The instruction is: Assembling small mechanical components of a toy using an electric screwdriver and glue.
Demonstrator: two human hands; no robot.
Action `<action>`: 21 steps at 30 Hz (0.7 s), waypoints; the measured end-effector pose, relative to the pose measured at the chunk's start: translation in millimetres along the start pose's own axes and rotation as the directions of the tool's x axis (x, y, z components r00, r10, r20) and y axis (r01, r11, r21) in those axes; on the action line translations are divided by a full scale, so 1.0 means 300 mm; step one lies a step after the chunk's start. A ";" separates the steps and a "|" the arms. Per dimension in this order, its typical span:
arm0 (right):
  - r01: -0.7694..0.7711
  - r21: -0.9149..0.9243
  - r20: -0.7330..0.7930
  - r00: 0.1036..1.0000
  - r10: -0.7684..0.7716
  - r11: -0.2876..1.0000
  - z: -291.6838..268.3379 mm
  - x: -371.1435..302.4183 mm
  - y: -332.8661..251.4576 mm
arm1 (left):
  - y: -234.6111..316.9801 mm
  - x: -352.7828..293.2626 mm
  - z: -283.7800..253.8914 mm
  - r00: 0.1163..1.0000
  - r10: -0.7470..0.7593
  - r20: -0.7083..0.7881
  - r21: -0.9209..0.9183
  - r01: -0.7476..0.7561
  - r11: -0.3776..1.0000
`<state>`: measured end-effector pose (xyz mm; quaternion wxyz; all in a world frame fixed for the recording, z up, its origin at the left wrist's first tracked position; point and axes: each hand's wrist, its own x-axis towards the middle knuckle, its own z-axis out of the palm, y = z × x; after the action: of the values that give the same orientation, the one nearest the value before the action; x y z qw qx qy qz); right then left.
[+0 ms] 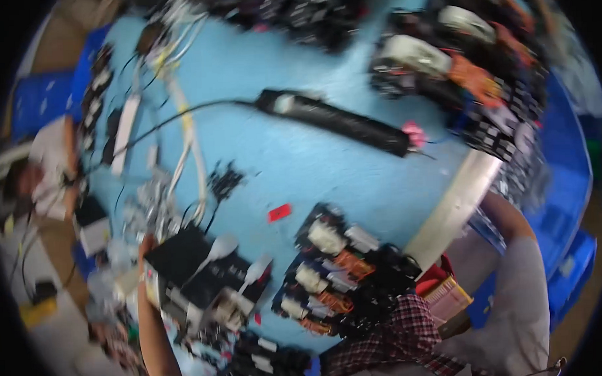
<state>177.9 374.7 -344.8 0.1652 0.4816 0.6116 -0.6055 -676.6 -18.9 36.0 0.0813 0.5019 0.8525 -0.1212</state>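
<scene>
My left forearm rises from the lower edge, and my left hand [146, 245] is at the far left corner of a black box [183, 258]. Blur and the box hide its fingers. Just beyond it lies a heap of clear plastic bags [146, 206]. Two white plastic spoons [218, 248] lie on top of the box. On the right, my right forearm reaches past the table's metal edge strip [457, 206]. The visible part of my right hand [492, 204] is by the strip, near clear plastic wrapping [523, 180]; its fingers are hidden.
A black power strip [338, 120] with a cable crosses the blue table [267, 169]. Bundled electronic parts with orange wires [334, 283] sit near me, with more at the far right [469, 76]. Blue bins [560, 199] stand at right. Another person [45, 167] is at the far left.
</scene>
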 end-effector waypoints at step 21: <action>0.136 0.535 0.404 0.826 -0.393 0.834 0.668 -0.237 -0.453 | 0.283 -1.536 -0.162 0.008 -0.906 0.423 -0.825 0.418 -0.382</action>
<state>28.5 193.6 -252.4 0.1029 0.2417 0.4394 -0.8590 -380.5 -350.5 191.8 0.0066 -0.3241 0.8392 0.4366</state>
